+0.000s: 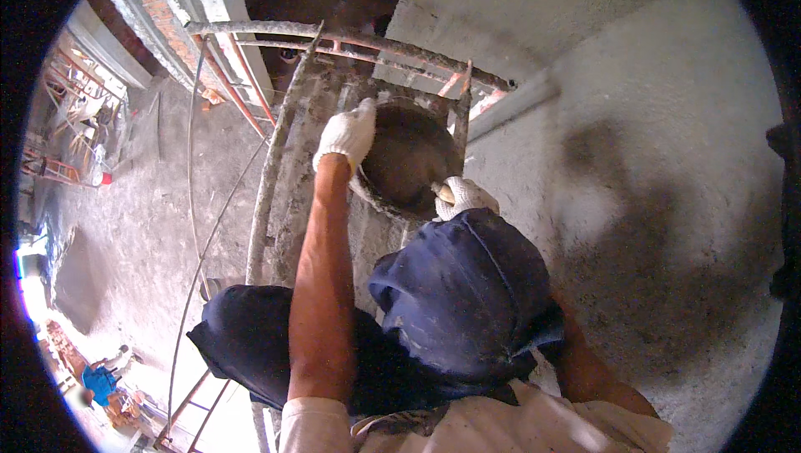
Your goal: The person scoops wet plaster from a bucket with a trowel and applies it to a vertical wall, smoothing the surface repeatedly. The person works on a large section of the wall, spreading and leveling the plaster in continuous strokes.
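Observation:
A round dark bucket (364, 189) stands on the scaffold planks in front of me, with grey mortar-like material (409, 157) inside. My left hand (346, 136), in a white knit glove, is closed on the bucket's left rim. My right hand (470, 197), gloved the same way, is at the bucket's near right edge. It is closed round a short light-coloured handle (445, 193), apparently wooden. The working end of this tool cannot be made out against the dark bucket. My bent knees in dark blue trousers (467, 286) rise just below the bucket.
Mortar-crusted planks (296, 178) form the scaffold deck, with a crusted pipe rail (250, 27) and red bars at its far end. A rough grey wall (667, 161) with dark damp patches stands close on the right. A cable (192, 194) hangs at left, above the concrete floor (150, 228) far below.

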A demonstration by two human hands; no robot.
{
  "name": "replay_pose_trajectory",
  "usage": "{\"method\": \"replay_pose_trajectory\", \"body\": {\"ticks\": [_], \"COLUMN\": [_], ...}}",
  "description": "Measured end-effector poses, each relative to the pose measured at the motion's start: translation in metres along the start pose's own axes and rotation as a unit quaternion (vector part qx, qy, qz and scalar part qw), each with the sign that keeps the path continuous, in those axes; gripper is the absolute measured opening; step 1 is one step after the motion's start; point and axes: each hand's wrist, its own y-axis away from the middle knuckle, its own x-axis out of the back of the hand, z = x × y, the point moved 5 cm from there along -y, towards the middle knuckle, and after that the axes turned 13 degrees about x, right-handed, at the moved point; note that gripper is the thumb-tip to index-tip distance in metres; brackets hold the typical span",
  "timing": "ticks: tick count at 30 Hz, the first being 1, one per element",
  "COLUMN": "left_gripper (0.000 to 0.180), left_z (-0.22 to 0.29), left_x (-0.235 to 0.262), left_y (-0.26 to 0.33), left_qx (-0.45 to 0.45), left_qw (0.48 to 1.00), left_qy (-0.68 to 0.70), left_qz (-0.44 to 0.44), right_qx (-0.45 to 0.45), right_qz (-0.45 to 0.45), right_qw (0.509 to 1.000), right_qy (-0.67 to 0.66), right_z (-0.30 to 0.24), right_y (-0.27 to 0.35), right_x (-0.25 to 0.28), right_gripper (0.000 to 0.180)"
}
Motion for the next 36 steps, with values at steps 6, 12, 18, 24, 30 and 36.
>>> {"method": "replay_pose_trajectory", "body": {"ticks": [6,12,18,24,30,36], "left_gripper": [0.054,0.095,0.085,0.042,0.045,0.062], "left_z": [-0.032,-0.065,-0.058,-0.023,0.023,-0.008], "left_x": [0.004,0.024,0.024,0.002,-0.023,0.019], "left_y": [-0.068,-0.075,-0.066,-0.065,0.025,0.072], "left_qx": [-0.196,-0.046,0.032,-0.183,-0.09,0.08], "left_qw": [0.974,0.998,0.999,0.94,0.987,0.997], "left_qy": [-0.116,0.047,0.004,-0.286,-0.129,0.016], "left_qz": [0.007,-0.021,-0.007,-0.021,0.039,-0.003], "right_qx": [0.077,-0.136,-0.363,-0.063,0.187,0.171], "right_qz": [0.134,-0.04,0.374,0.164,0.079,0.036], "right_qw": [0.988,0.914,0.854,0.936,0.947,0.968], "right_qy": [-0.011,-0.381,-0.005,0.304,0.25,0.181], "right_z": [0.024,0.132,0.209,0.126,0.033,0.009], "right_y": [0.052,0.15,0.241,0.138,0.044,0.014], "right_x": [0.051,0.042,0.171,0.199,0.047,-0.042], "right_gripper": [0.039,0.044,0.043,0.038,0.038,0.037]}}
